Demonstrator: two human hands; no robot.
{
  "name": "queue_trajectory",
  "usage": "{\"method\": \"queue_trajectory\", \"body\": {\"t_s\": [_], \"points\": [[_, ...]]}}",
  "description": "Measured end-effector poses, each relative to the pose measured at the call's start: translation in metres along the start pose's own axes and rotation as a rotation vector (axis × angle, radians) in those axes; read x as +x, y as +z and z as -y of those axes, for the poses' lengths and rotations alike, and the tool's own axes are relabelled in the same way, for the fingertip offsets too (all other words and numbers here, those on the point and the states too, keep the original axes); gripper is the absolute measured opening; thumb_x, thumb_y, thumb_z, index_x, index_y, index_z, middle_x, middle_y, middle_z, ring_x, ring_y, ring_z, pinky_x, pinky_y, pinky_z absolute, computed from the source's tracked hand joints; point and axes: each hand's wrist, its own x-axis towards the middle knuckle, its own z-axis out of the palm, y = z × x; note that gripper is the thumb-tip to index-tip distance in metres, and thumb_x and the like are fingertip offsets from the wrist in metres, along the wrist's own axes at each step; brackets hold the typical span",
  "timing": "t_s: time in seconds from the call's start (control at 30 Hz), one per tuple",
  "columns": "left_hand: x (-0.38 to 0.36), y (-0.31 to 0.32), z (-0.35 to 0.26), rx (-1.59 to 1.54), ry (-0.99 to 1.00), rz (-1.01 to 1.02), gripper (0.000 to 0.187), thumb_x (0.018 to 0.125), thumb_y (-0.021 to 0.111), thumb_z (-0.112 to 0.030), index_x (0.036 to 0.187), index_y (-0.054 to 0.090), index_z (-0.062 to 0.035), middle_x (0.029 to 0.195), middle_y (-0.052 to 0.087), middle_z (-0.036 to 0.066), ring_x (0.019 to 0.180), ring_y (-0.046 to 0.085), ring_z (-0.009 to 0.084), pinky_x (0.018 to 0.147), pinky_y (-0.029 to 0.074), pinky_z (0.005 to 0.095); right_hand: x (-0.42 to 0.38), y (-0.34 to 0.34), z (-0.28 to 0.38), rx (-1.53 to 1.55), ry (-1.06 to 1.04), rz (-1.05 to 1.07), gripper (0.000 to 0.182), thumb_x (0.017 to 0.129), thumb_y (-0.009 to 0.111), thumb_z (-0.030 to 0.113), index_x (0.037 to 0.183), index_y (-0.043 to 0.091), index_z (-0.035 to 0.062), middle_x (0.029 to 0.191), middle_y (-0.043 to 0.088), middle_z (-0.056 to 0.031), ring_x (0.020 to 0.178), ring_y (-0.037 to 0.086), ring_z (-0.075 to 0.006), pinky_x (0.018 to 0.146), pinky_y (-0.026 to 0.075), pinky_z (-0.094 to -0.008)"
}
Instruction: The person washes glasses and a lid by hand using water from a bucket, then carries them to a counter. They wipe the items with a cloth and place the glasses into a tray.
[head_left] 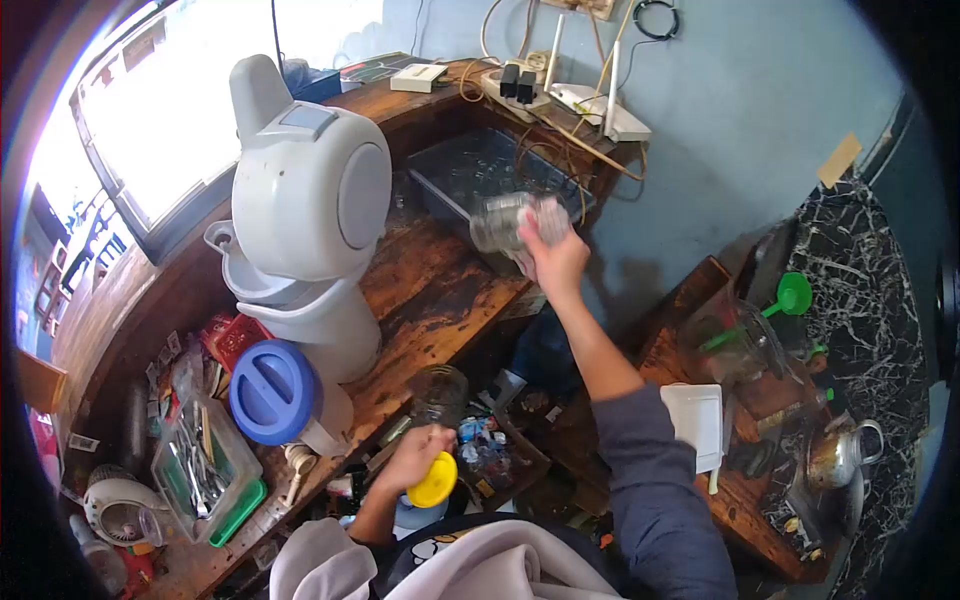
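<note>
My right hand [553, 258] is stretched out over the wooden counter [430, 290] and grips a clear glass jar [505, 222], held on its side next to a dark plastic tray [470, 175]. My left hand [412, 458] is low and close to my body, closed on a yellow lid [434, 484]. Just above that hand stands another clear glass jar [436, 393] at the counter's near edge. A blue bottle top [412, 513] shows just under the yellow lid.
A large white water dispenser [305, 205] and a jug with a blue lid [272, 392] crowd the counter's left. A box of cutlery [200, 465] sits lower left. A router and power strip [560, 95] lie at the back. A metal teapot [838, 455] and green funnel [790, 296] are right.
</note>
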Motion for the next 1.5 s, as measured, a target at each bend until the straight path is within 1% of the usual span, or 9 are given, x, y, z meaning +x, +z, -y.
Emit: {"method": "queue_trajectory", "body": {"t_s": [0.17, 0.27, 0.43, 0.5, 0.6, 0.83, 1.1, 1.17, 1.5], "points": [[0.0, 0.014, -0.038, 0.171, -0.084, 0.107, 0.03, 0.084, 0.049, -0.025, 0.067, 0.053, -0.0002, 0.059, 0.053, 0.009, 0.054, 0.049, 0.0134, 0.052, 0.039, 0.0278, 0.05, 0.09, -0.039, -0.177, 0.141, -0.036, 0.033, 0.064, 0.069, 0.028, 0.08, 0.061, 0.0004, 0.077, 0.06, -0.017, 0.073, 0.058, -0.0341, 0.064, 0.044, -0.0386], [0.005, 0.009, -0.046, 0.219, -0.002, 0.106, 0.031, 0.083, 0.05, -0.026, 0.067, 0.054, 0.0002, 0.056, 0.053, 0.01, 0.05, 0.049, 0.0158, 0.05, 0.039, 0.029, 0.06, 0.128, -0.053, -0.148, -0.042, -0.102, 0.029, 0.065, 0.068, 0.028, 0.076, 0.062, 0.002, 0.071, 0.06, -0.0147, 0.076, 0.054, -0.032, 0.073, 0.041, -0.0379], [0.011, 0.005, -0.048, 0.217, -0.015, 0.126, 0.028, 0.083, 0.052, -0.023, 0.068, 0.054, 0.0003, 0.058, 0.052, 0.009, 0.052, 0.049, 0.0165, 0.052, 0.039, 0.0287, 0.062, 0.16, -0.074, -0.241, -0.091, -0.075, 0.029, 0.063, 0.069, 0.027, 0.074, 0.06, 0.0014, 0.075, 0.059, -0.0143, 0.079, 0.053, -0.0334, 0.075, 0.04, -0.0386], [0.014, 0.002, -0.049, 0.222, -0.034, 0.152, 0.027, 0.083, 0.052, -0.021, 0.068, 0.054, 0.0003, 0.059, 0.052, 0.008, 0.054, 0.048, 0.0146, 0.053, 0.039, 0.0277, 0.065, 0.164, -0.079, -0.395, -0.367, -0.097, 0.032, 0.061, 0.07, 0.027, 0.08, 0.06, 0.0028, 0.079, 0.059, -0.0133, 0.084, 0.051, -0.0339, 0.076, 0.04, -0.0394], [0.018, 0.001, -0.045, 0.12, -0.1, 0.127, 0.026, 0.083, 0.052, -0.021, 0.068, 0.054, -0.0001, 0.059, 0.052, 0.006, 0.055, 0.048, 0.0123, 0.052, 0.039, 0.0268, 0.075, 0.173, -0.09, -0.502, -0.487, -0.028, 0.033, 0.062, 0.069, 0.026, 0.084, 0.059, 0.0045, 0.08, 0.059, -0.0123, 0.09, 0.049, -0.034, 0.077, 0.041, -0.0394], [0.022, 0.0, -0.025, 0.083, -0.115, 0.126, 0.027, 0.084, 0.051, -0.023, 0.068, 0.055, -0.0026, 0.059, 0.053, 0.003, 0.055, 0.049, 0.0089, 0.051, 0.039, 0.0253, 0.107, 0.184, -0.107, -0.59, -0.123, 0.448, 0.034, 0.069, 0.064, 0.029, 0.096, 0.057, 0.0092, 0.083, 0.059, -0.0185, 0.083, 0.056, -0.032, 0.07, 0.042, -0.0416], [0.018, 0.001, -0.009, -0.011, -0.19, 0.126, 0.026, 0.085, 0.048, -0.018, 0.064, 0.05, -0.0037, 0.058, 0.049, 0.001, 0.055, 0.044, 0.0091, 0.052, 0.036, 0.0252, 0.099, 0.194, -0.097, -0.879, -0.086, 0.41, 0.028, 0.077, 0.051, 0.028, 0.099, 0.057, 0.012, 0.094, 0.058, -0.0221, 0.091, 0.054, -0.035, 0.085, 0.03, -0.047], [0.015, 0.001, -0.009, -0.056, -0.211, 0.122, 0.027, 0.085, 0.048, -0.019, 0.063, 0.05, -0.0039, 0.058, 0.049, 0.001, 0.055, 0.044, 0.0089, 0.052, 0.035, 0.0246, 0.105, 0.2, -0.104, -0.776, -0.009, 0.571, 0.027, 0.077, 0.048, 0.024, 0.1, 0.057, 0.0134, 0.092, 0.06, -0.0183, 0.089, 0.056, -0.032, 0.088, 0.026, -0.0494], [0.01, 0.013, -0.004, -0.121, -0.267, 0.003, 0.029, 0.085, 0.047, -0.023, 0.063, 0.05, -0.0051, 0.057, 0.047, -0.001, 0.053, 0.043, 0.0083, 0.05, 0.035, 0.0229, 0.097, 0.192, -0.122, -0.886, -0.151, 0.708, 0.028, 0.077, 0.037, 0.013, 0.094, 0.059, 0.0078, 0.096, 0.059, -0.0159, 0.093, 0.055, -0.0309, 0.09, 0.03, -0.0462]]}}
